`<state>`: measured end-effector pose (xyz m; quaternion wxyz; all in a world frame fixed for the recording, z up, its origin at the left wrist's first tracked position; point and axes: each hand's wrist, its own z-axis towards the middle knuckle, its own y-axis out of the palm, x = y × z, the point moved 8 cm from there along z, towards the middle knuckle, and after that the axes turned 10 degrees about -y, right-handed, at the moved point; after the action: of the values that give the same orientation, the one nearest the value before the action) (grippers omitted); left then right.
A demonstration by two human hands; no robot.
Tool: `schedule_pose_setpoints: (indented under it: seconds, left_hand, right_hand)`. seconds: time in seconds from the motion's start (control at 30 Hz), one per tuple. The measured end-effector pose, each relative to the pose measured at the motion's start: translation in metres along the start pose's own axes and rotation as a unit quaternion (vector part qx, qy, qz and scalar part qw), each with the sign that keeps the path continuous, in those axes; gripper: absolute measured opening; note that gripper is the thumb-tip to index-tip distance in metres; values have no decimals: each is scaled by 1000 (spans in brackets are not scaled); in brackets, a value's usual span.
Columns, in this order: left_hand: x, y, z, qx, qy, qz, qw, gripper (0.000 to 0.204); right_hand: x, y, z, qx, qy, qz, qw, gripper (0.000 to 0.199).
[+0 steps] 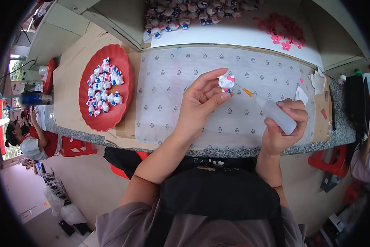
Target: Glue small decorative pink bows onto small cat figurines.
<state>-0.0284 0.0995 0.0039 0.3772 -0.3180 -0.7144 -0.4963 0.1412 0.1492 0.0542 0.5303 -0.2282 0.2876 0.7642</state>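
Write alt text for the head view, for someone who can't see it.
A person's left hand holds a small white figurine while the right hand points a translucent bottle with an orange tip toward it. A red scalloped plate of small figurines sits to the left; a heap of figurines lies at the back.

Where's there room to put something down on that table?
On the white paper, between the red plate and the left hand holding a figurine, and along the paper's far edge, before the shelf. Crowded: the plate, full of more figurines, and the shelf, heaped with figurines and pink flower-shaped pieces.
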Motion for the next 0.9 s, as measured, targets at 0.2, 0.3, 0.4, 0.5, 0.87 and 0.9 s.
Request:
schedule_pose_setpoints:
  seconds: [0.2, 0.3, 0.4, 0.5, 0.87, 0.9]
  left_hand:
    - [1, 1, -4, -2, 7, 18, 1000, 43]
    - [0, 2, -4, -6, 17, 15, 1000, 41]
    - [-1, 2, -3, -13, 19, 11, 1000, 41]
    - [-1, 2, -3, -7, 9, 20, 1000, 41]
    - [-1, 1, -3, 2, -3, -1, 1000, 40]
    - [-2, 1, -3, 4, -5, -6, 1000, 40]
  right_hand:
    - [-15, 16, -3, -87, -56, -29, 994, 45]
    - [-16, 18, -2, -90, -53, -21, 994, 44]
    - [-15, 19, -2, -88, -53, -15, 995, 44]
    - [-15, 19, -2, -92, -53, -18, 994, 44]
    - [-14, 18, -2, -97, -54, -25, 993, 43]
    - [-14, 17, -2, -94, -60, -24, 993, 43]
